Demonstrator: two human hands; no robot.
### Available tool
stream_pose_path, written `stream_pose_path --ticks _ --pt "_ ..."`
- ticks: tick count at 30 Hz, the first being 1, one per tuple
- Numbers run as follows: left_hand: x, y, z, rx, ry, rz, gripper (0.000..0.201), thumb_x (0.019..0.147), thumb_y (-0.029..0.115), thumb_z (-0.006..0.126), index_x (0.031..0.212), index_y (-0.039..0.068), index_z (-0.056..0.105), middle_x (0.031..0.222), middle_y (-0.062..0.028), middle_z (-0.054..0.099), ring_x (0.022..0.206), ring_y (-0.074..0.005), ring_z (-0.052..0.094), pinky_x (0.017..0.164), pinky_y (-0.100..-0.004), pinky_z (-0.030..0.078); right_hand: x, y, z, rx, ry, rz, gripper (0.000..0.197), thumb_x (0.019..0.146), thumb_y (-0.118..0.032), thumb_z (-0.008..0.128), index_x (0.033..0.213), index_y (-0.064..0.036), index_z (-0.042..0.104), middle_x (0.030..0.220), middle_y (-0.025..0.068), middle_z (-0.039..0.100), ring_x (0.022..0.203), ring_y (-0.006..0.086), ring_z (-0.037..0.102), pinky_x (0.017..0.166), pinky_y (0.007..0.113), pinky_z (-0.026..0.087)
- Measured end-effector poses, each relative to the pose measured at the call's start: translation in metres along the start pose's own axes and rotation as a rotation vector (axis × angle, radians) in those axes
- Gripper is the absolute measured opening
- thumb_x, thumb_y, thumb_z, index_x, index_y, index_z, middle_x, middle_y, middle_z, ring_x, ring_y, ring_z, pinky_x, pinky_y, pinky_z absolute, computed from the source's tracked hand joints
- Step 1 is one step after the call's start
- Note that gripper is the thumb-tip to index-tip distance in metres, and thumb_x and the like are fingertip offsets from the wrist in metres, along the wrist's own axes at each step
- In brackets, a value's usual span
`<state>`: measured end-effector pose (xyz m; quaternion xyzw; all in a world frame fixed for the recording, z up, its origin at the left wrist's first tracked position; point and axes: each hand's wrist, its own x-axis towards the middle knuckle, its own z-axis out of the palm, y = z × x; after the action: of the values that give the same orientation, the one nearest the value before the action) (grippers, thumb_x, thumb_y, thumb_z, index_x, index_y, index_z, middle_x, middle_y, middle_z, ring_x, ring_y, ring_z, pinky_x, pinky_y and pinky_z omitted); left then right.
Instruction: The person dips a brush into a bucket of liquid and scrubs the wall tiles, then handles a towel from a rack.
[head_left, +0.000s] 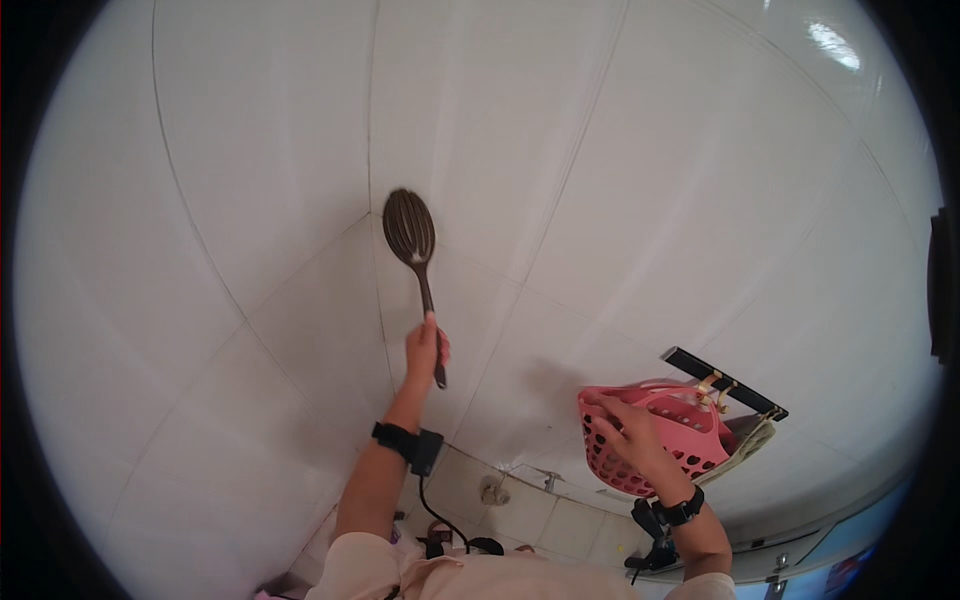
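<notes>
White tiled walls (480,120) fill most of the view, meeting in a corner with thin dark joints; a bright reflection shows at upper right. The left hand (425,348) has its fingers wrapped around the handle of a dark, slotted brush (408,230), which is head up before the corner. At lower right, a black rail (740,388) with gold hooks (712,385) is fixed to the wall, a pink basket (600,455) at it and a greenish cloth (752,450) just beside. The right hand (632,430) lies against the basket's near side, fingers parted; I cannot tell whether they grip the rim. A tap (548,480) is low between the arms. The right hand hides part of the basket. A dark object (940,285) is cut off at the right edge, and items near the lower edge are too small to make out.
</notes>
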<state>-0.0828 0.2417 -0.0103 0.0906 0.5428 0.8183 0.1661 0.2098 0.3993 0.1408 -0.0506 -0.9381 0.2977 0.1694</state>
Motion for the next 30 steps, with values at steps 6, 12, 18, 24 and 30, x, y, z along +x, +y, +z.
stream_pose_path --ticks 6,12,18,24,30 --pt "-0.038 0.015 0.060 -0.576 -0.277 -0.294 0.050 0.084 0.054 0.043 0.072 0.006 0.047 0.061 -0.0078 0.046 0.057 -0.0207 0.044 0.055 -0.0330 0.038 0.035 0.001 0.033 -0.056 -0.047 -0.024 0.038 0.077 -0.010 0.061 0.113 -0.0033 0.051 0.077 0.0117 0.056 0.062 0.0252 0.055 0.058 0.031 0.044" --pt "-0.059 0.055 0.136 -0.760 -0.566 -0.306 0.052 0.087 0.055 0.034 0.093 0.006 0.051 0.095 -0.0086 0.055 0.092 -0.0236 0.050 0.080 -0.0366 0.039 0.089 -0.026 0.030 -0.473 0.323 -0.373 0.059 0.074 -0.014 0.063 0.128 -0.0125 0.039 0.090 0.0096 0.054 0.062 0.0262 0.056 0.054 0.034 0.046" --pt "-0.077 0.056 0.176 -0.691 -0.690 -0.317 0.061 0.087 0.056 0.026 0.113 0.006 0.048 0.113 -0.0068 0.051 0.106 -0.0192 0.044 0.089 -0.0339 0.034 0.076 -0.014 -0.002 -0.473 0.210 -0.036 0.065 0.075 -0.017 0.062 0.133 -0.0214 0.031 0.097 0.0104 0.057 0.070 0.0300 0.059 0.057 0.036 0.048" --pt "-0.097 0.098 0.190 -0.626 -0.812 -0.415 0.057 0.088 0.054 0.028 0.114 0.007 0.048 0.113 -0.0044 0.051 0.107 -0.0158 0.043 0.093 -0.0331 0.032 0.069 -0.041 -0.043 -0.485 0.238 -0.138 0.055 0.077 -0.011 0.059 0.128 -0.0211 0.039 0.101 0.0095 0.059 0.075 0.0287 0.060 0.060 0.033 0.050" --pt "-0.083 0.067 0.147 -0.278 -0.845 -0.431 0.039 0.090 0.035 0.044 0.116 0.006 0.048 0.117 -0.0054 0.052 0.103 -0.0154 0.050 0.086 -0.0334 0.040 0.065 0.002 -0.027 -0.541 0.274 -0.108 0.050 0.080 -0.011 0.054 0.126 -0.0263 0.043 0.069 0.0098 0.052 0.054 0.0273 0.053 0.048 0.036 0.044"
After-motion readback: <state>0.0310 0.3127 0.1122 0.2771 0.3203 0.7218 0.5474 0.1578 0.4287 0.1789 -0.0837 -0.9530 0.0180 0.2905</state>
